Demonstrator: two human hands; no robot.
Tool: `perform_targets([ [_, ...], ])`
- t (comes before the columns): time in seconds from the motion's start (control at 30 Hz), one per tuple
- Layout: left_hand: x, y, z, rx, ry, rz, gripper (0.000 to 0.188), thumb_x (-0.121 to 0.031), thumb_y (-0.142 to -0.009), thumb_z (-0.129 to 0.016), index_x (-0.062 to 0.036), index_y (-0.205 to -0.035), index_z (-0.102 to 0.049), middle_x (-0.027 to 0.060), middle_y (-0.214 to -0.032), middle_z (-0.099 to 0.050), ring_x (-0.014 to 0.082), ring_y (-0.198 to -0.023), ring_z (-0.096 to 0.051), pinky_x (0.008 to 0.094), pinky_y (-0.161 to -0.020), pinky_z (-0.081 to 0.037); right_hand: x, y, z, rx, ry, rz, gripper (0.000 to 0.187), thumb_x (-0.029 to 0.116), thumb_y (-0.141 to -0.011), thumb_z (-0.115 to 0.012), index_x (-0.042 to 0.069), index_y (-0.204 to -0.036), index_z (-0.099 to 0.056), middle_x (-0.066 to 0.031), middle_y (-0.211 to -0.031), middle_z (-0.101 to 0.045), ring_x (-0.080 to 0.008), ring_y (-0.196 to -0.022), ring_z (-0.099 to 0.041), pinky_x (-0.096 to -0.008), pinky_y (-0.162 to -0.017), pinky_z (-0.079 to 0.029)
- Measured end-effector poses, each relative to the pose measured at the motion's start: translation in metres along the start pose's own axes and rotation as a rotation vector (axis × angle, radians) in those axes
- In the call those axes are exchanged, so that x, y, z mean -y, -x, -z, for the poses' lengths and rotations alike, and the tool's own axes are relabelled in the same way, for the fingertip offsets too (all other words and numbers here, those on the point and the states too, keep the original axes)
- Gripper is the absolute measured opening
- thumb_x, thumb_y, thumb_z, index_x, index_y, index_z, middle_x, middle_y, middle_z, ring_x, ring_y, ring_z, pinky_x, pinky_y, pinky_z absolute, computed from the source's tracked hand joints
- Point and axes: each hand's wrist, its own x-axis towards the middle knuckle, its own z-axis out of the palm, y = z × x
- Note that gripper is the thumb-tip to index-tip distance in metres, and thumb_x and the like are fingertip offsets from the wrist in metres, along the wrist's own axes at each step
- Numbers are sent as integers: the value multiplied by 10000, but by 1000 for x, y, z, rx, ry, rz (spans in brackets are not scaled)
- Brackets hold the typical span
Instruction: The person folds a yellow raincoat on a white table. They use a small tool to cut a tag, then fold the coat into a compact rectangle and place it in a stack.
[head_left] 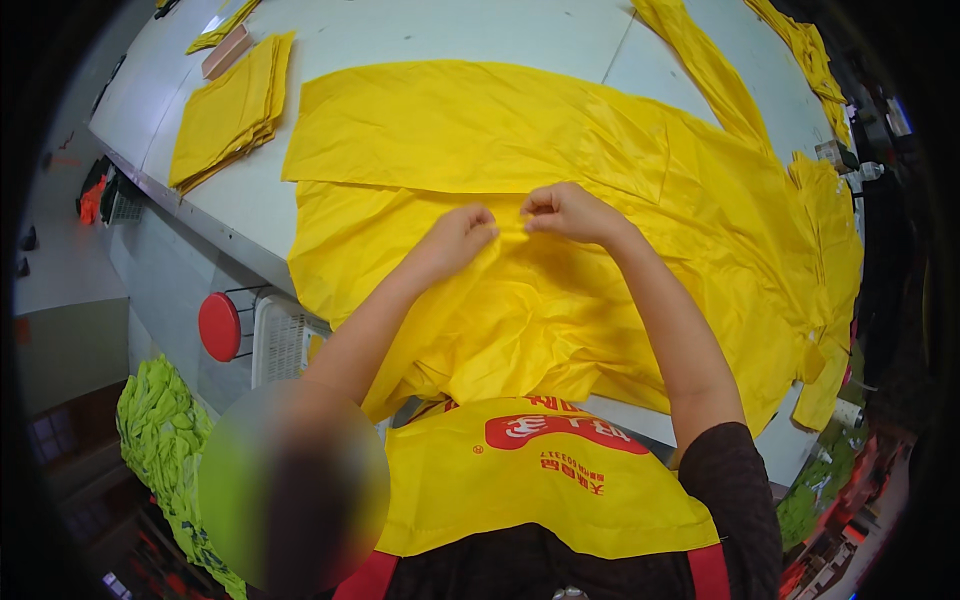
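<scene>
A wide sheet of yellow fabric [420, 115] lies over the table in front of me, its far part folded into a flat band and its near part rumpled down to my body. Close together at the middle of the sheet, just below the band's edge, are both my hands. My left hand [460, 238] is closed in a pinch on the yellow fabric, and a raised fold runs from it toward me. The fingers of my right hand [572, 214] are also pinched on the fabric, a little farther right; the exact bit between its fingertips is hidden.
A stack of folded yellow fabric [232, 115] lies at the far left beside a pinkish box [227, 52]. More yellow pieces [715, 70] lie far right. Left of the table [240, 215] are a red stool [219, 327], a white basket [280, 340] and bright green fabric [165, 430].
</scene>
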Motion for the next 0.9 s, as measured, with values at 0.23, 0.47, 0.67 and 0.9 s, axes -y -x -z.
perform_targets([
  [0.23,-8,-47,25,-180,-427,-92,326,-317,-784,-640,-52,-973,-663,162,-854,-661,283,-781,-634,358,-685,-490,-7,-36,-13,-329,263,-29,204,222,-779,-625,67,-907,-663,-118,-862,-657,-270,-834,-619,-373,-716,-481],
  [0.47,26,-65,20,-34,-240,86,313,-313,-802,-644,-17,-903,-669,90,-733,-646,150,-682,-592,293,-640,-469,-19,-45,-23,-270,220,-262,191,235,-784,-623,94,-901,-679,-96,-867,-667,-266,-840,-623,-379,-731,-483],
  [0.67,20,-68,0,-199,-400,-70,287,-282,-767,-669,-17,-874,-672,130,-857,-659,240,-751,-627,339,-683,-483,-17,-42,-38,-381,318,-270,173,242,-782,-626,101,-862,-684,-123,-821,-652,-295,-810,-616,-404,-674,-490],
  [0.9,20,-67,-11,-154,-312,-53,174,-242,-758,-651,-125,-878,-696,79,-909,-653,257,-851,-614,356,-706,-486,-25,-33,-51,-524,312,-111,133,203,-778,-623,83,-814,-668,-129,-772,-622,-324,-764,-583,-420,-653,-470],
])
